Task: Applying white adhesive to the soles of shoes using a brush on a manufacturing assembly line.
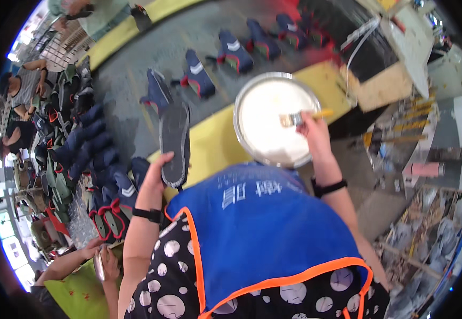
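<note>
My left hand [163, 169] grips a dark shoe [176, 138] near one end, its flat black underside turned up and a pale stitch line running round the rim. In my right hand [314, 134] is a paintbrush [290, 120] with a yellow handle and pale bristles. The brush is over a wide round metal bowl [236, 119] of creamy white liquid; whether the bristles touch the surface I cannot tell. Just past the held shoe lies a navy shoe upper [158, 87] with red trim.
Several navy shoes [233, 50] stand in a row on the dark green work surface [130, 61], bordered by a yellow edge [212, 138]. More shoes [82, 143] crowd the left. A person in a yellow-green top [84, 290] is at lower left. Brushes [411, 119] lie at right.
</note>
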### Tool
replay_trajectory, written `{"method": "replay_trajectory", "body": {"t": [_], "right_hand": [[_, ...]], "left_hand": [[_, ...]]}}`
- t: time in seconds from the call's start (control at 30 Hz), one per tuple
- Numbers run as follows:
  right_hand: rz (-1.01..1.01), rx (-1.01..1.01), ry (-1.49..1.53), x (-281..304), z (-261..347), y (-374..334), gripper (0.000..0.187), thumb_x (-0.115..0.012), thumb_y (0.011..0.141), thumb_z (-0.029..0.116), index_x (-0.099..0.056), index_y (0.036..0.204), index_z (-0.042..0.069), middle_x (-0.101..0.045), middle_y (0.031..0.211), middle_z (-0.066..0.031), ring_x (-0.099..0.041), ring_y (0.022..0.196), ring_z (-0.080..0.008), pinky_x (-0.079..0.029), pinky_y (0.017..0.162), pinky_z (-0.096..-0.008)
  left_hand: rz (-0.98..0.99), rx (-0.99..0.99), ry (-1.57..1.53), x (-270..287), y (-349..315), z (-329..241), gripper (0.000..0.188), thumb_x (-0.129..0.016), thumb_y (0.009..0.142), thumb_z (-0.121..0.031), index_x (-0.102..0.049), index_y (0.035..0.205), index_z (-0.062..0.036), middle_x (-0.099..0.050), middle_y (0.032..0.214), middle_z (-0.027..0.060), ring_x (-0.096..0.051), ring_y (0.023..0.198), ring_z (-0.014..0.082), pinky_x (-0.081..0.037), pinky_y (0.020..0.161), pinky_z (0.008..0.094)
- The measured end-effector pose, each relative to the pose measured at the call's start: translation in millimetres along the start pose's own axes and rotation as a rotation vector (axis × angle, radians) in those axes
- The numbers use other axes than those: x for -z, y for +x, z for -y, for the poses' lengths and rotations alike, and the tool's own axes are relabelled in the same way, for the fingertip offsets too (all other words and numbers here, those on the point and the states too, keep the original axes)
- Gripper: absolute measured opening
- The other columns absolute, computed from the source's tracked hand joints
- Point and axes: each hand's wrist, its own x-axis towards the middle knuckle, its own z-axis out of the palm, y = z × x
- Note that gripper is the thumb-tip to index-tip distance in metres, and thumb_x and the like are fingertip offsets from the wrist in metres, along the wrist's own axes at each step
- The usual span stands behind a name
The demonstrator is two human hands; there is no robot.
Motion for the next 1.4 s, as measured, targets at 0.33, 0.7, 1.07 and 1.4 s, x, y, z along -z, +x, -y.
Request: {"method": "replay_trajectory", "body": {"t": [0.33,0.7,1.07,1.4], "right_hand": [[-0.06,0.425,-0.848,7,-37,7,0.024,-0.077,0.084,0.02,-0.069,0.094,0.0,-0.072,0.081,-0.013,-0.07,0.073,-0.0241,-0.054,0.068,-0.0342],[-0.147,0.471,-0.511,13,-31,8,0.023,-0.078,0.086,0.02,-0.072,0.096,0.0,-0.071,0.079,-0.0061,-0.067,0.067,-0.0125,-0.053,0.062,-0.0277],[0.283,0.829,-0.474,-36,58,-57,0.014,-0.077,0.083,0.008,-0.072,0.097,0.008,-0.069,0.092,-0.0041,-0.066,0.085,-0.0178,-0.05,0.077,-0.0295],[0.228,0.682,-0.592,-28,36,-42,0.011,-0.076,0.081,0.009,-0.072,0.091,0.008,-0.068,0.09,-0.0048,-0.066,0.084,-0.0236,-0.051,0.077,-0.0339]], "left_hand": [[0.148,-0.056,0.397,-110,-43,-37,0.075,-0.066,0.084,-0.008,-0.034,0.152,-0.0045,-0.06,0.129,0.0113,-0.062,0.111,0.0197,-0.05,0.097,0.0313],[0.332,0.17,0.499,-141,3,-30,0.072,-0.066,0.086,-0.015,-0.035,0.15,-0.0021,-0.057,0.135,0.0118,-0.056,0.122,0.019,-0.045,0.103,0.0319],[0.484,0.312,0.651,-164,26,-39,0.069,-0.068,0.086,-0.016,-0.04,0.147,-0.0019,-0.059,0.129,0.0103,-0.06,0.112,0.0152,-0.049,0.097,0.0294],[0.495,0.271,0.672,-155,22,-38,0.073,-0.068,0.085,-0.014,-0.038,0.149,-0.0019,-0.058,0.133,0.0108,-0.058,0.117,0.0156,-0.046,0.101,0.0293]]}}
